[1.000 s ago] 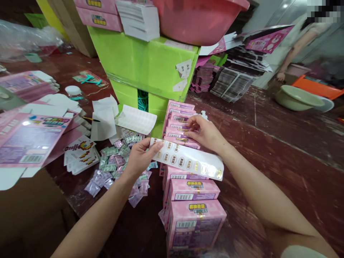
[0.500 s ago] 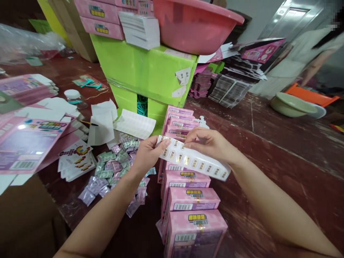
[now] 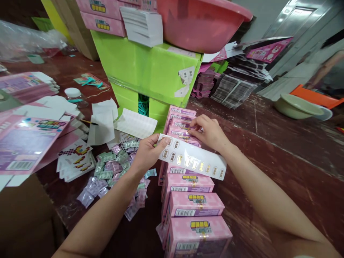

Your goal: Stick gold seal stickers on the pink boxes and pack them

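My left hand [image 3: 149, 152] pinches the left end of a sheet of stickers [image 3: 199, 159], white with small oval labels in gold print. The sheet hangs over a row of upright pink boxes [image 3: 199, 199] and hides some of them. Above the sheet, the thumb and forefinger of my right hand [image 3: 206, 132] are closed on a small gold-printed sticker [image 3: 189, 129], mostly covered by the fingertips. They are at the top of a pink box [image 3: 179, 132] in the farther part of the row. Whether the sticker touches the box is hard to tell.
Small plastic sachets [image 3: 113, 166] lie left of the boxes, beside printed cards [image 3: 76, 161] and flat pink cartons [image 3: 27, 143]. A green carton [image 3: 150, 71] bearing a pink basin [image 3: 201, 25] stands behind. At the far right, a person [image 3: 322, 68] is near a green basin [image 3: 295, 106].
My right hand has left the sheet with a sticker and moved up and slightly right to a box top. My left hand keeps its hold on the sheet, whose upper row shows one label fewer.
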A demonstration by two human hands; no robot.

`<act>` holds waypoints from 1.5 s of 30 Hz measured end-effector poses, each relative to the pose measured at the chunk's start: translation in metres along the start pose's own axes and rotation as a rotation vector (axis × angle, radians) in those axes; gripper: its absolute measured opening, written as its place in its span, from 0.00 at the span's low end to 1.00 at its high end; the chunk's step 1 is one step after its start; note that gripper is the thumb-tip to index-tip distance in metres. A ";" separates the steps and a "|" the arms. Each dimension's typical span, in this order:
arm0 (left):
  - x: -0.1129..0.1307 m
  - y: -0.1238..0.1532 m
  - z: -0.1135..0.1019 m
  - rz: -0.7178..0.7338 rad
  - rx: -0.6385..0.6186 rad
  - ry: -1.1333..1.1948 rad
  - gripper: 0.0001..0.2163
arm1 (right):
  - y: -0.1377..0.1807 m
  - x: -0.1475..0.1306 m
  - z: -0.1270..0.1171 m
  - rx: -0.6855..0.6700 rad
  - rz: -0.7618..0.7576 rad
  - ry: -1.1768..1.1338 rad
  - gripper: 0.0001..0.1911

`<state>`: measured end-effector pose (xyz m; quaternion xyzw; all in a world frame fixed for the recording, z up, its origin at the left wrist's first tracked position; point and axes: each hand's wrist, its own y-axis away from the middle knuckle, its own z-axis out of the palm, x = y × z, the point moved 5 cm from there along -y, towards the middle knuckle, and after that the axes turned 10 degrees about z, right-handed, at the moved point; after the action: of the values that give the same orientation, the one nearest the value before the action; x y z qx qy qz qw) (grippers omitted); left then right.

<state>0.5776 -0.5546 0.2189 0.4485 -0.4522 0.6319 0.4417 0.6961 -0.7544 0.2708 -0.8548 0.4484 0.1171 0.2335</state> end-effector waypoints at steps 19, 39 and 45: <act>0.029 0.000 0.013 0.305 -0.029 -0.237 0.17 | 0.034 -0.050 -0.008 -0.396 0.143 -0.602 0.20; 0.007 -0.004 0.006 0.180 0.032 -0.100 0.18 | 0.040 -0.050 -0.013 -0.178 0.104 -0.600 0.13; -0.002 -0.010 -0.002 0.130 0.062 -0.088 0.17 | -0.007 -0.005 -0.021 0.027 0.089 -0.596 0.12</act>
<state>0.5872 -0.5512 0.2181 0.4589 -0.4795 0.6526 0.3654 0.6989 -0.7578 0.2933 -0.7591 0.3987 0.3670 0.3608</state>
